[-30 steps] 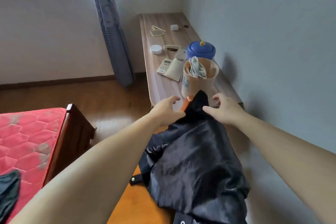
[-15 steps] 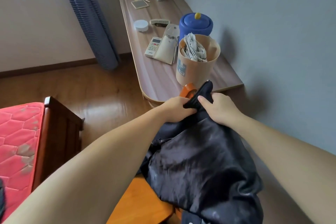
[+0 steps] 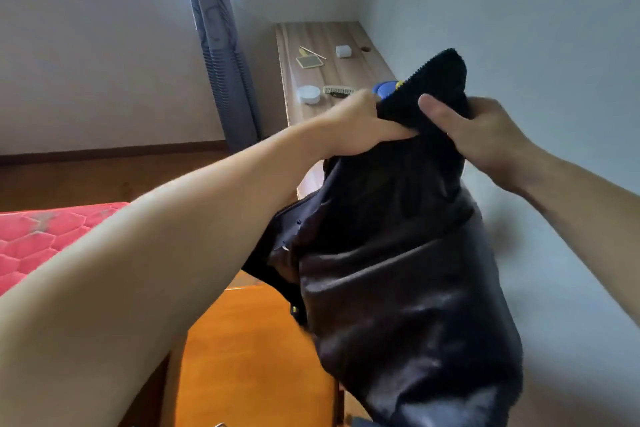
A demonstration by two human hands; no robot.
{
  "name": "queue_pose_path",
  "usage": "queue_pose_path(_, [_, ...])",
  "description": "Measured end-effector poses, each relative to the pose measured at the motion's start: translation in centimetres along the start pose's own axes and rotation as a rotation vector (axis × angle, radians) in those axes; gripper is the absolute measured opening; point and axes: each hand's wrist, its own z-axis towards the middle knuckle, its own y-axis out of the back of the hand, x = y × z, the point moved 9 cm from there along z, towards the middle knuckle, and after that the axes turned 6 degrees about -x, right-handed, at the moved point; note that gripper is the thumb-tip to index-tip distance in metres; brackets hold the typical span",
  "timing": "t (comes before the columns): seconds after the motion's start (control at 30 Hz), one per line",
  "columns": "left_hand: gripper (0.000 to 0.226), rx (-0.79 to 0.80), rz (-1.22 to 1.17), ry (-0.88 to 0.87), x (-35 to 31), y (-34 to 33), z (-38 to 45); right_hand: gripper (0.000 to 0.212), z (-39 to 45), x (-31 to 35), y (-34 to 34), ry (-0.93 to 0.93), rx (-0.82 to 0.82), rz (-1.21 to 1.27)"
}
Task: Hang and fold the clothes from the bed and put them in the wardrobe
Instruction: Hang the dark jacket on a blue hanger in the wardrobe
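A shiny black jacket [image 3: 398, 270] with a ribbed knit edge hangs in front of me, lifted above an orange wooden surface [image 3: 249, 350]. My left hand [image 3: 360, 121] grips the jacket's top from the left. My right hand [image 3: 485, 135] grips the same bunched knit edge from the right, thumb on the near side. The ribbed end sticks up between the two hands. The red mattress of the bed [image 3: 41, 239] lies at the left edge.
A long wooden desk [image 3: 346, 35] runs along the right wall, carrying a small mirror [image 3: 309, 61], a white box [image 3: 343, 51], a round white tin [image 3: 309, 94], a comb [image 3: 337, 90] and a blue lidded pot [image 3: 386, 88]. A blue curtain [image 3: 221, 45] hangs beside the window.
Both hands closed on the jacket's knit end and raised it, so the jacket now hangs higher and covers the paper cup and orange item on the desk.
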Motion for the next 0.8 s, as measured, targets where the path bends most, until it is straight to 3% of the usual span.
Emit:
queue_pose_path(0.1, [0.025,-0.200,0.068,-0.020,-2.8,4.0,-1.2,0.013,-2.1,-1.5,-2.2,-0.054,0.307,-0.004])
queue_pose_path(0.17, [0.019,-0.273,0.075,-0.044,-4.6,5.4,-2.8,0.022,-3.7,-3.4,-3.5,-0.108,0.470,-0.078])
queue_pose_path(0.23, [0.018,-0.319,0.102,-0.070,-6.2,6.4,-5.1,0.039,-4.8,-3.8,-3.8,-0.129,0.536,-0.133])
queue_pose_path(0.37, [0.021,-0.455,0.194,-0.063,-7.7,9.9,-10.8,0.030,-6.8,-1.2,-3.8,0.006,0.645,-0.215])
queue_pose_path(0.47, [0.015,-0.637,0.254,-0.021,-8.2,13.5,-15.6,0.020,-8.2,1.8,-2.5,0.089,0.639,-0.244])
queue_pose_path(0.57, [0.025,-0.766,0.280,-0.001,-9.0,16.1,-20.0,0.019,-9.1,4.1,-1.6,-0.088,0.721,-0.114])
queue_pose_path(0.63, [0.028,-0.823,0.304,0.020,-9.7,17.6,-22.6,0.026,-9.5,7.2,-0.9,-0.042,0.720,-0.125])
queue_pose_path(0.7, [0.029,-0.824,0.289,0.088,-9.8,18.9,-24.8,0.032,-9.1,11.4,0.4,0.070,0.578,-0.112])
queue_pose_path(0.8, [0.025,-0.707,0.282,0.230,-9.1,18.9,-27.2,0.023,-9.8,17.8,1.5,0.173,0.424,0.016])
